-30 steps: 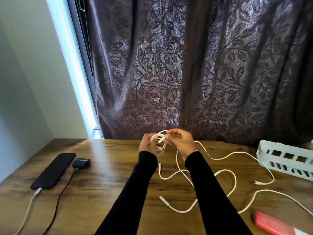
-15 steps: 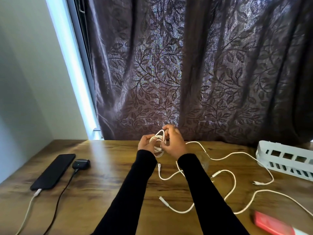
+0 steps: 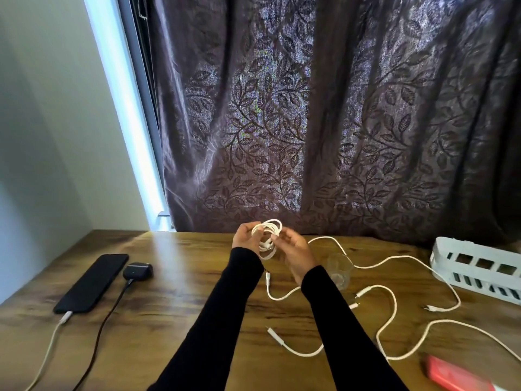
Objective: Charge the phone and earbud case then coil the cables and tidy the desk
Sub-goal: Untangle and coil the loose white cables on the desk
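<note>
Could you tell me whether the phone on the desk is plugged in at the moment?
Plugged in: a light cable runs into the near end of the phone, which lies flat on the desk.

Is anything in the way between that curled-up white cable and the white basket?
Yes. A clear glass stands on the desk right of the hands, and loose white cables sprawl between the coiled cable and the basket.

White cable (image 3: 267, 238), brown leaf-patterned curtain (image 3: 324, 114), black phone (image 3: 91, 282).

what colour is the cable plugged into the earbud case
Black, seen in the head view: the cable from the earbud case.
</note>
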